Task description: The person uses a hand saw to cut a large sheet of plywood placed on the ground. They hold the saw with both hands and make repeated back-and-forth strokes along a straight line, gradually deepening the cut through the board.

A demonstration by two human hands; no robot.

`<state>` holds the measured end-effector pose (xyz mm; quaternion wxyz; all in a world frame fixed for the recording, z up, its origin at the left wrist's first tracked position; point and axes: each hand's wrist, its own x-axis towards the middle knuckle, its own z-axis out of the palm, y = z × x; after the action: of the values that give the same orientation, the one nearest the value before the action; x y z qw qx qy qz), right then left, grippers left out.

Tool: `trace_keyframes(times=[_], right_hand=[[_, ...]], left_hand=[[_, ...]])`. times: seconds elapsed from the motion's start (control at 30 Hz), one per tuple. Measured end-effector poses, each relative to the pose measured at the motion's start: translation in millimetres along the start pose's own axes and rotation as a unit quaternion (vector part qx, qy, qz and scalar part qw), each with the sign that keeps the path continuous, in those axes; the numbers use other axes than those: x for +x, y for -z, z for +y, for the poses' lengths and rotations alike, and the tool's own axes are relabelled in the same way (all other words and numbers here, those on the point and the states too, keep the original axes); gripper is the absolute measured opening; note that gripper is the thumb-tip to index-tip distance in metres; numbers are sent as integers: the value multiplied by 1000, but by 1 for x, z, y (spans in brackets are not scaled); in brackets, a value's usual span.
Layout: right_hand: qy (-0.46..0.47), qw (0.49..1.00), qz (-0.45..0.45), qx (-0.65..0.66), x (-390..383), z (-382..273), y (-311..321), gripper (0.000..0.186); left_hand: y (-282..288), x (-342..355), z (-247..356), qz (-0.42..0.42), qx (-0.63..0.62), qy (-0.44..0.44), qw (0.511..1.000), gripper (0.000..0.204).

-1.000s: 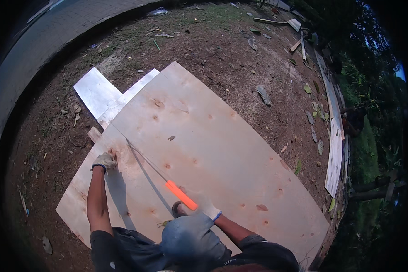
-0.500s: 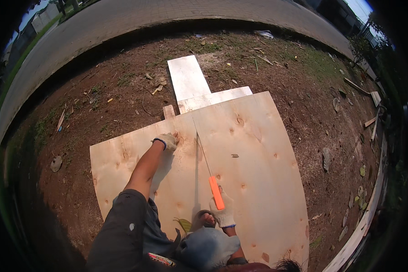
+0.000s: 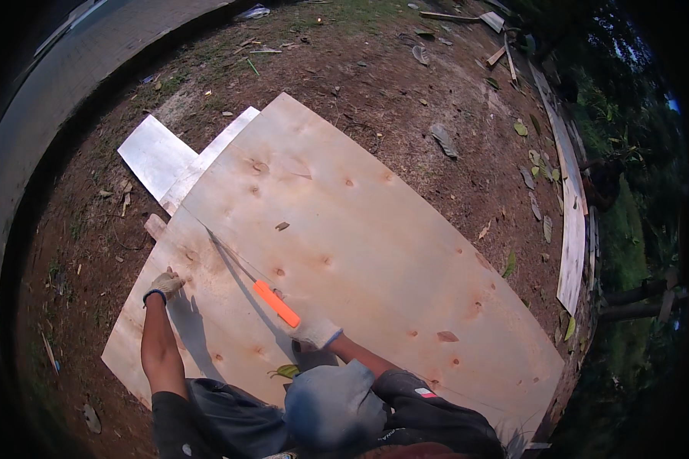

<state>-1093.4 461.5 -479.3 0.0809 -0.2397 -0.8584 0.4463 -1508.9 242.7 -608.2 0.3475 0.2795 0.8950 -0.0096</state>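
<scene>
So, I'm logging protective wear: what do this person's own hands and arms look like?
The left hand and right hand wear cream fabric gloves with blue cuff edges. Both forearms show bare below dark sleeves; the right one carries a small red-and-white patch.

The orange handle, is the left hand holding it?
No, the right hand grips the orange handle, while the left hand is apart from it, over the plywood sheet.

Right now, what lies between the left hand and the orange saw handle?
Only plywood, crossed by shadows, lies between the left hand and handle in the head view.
</scene>
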Motion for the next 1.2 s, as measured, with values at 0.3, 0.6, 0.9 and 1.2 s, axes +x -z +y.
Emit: trace_keyframes(times=[0.3, 0.6, 0.9, 1.2], right_hand=[[-6, 1000, -1, 19, 3, 0, 17, 49], [-10, 1000, 5, 7, -40, -7, 26, 22], [-70, 994, -69, -39, -47, -20, 47, 17], [17, 996, 83, 32, -28, 25, 2, 24]], left_hand=[[29, -5, 61, 24, 55, -2, 998, 61], [29, -36, 31, 64, -52, 45, 996, 54], [36, -52, 55, -39, -85, 18, 995, 66], [34, -31, 62, -68, -126, -10, 990, 57]])
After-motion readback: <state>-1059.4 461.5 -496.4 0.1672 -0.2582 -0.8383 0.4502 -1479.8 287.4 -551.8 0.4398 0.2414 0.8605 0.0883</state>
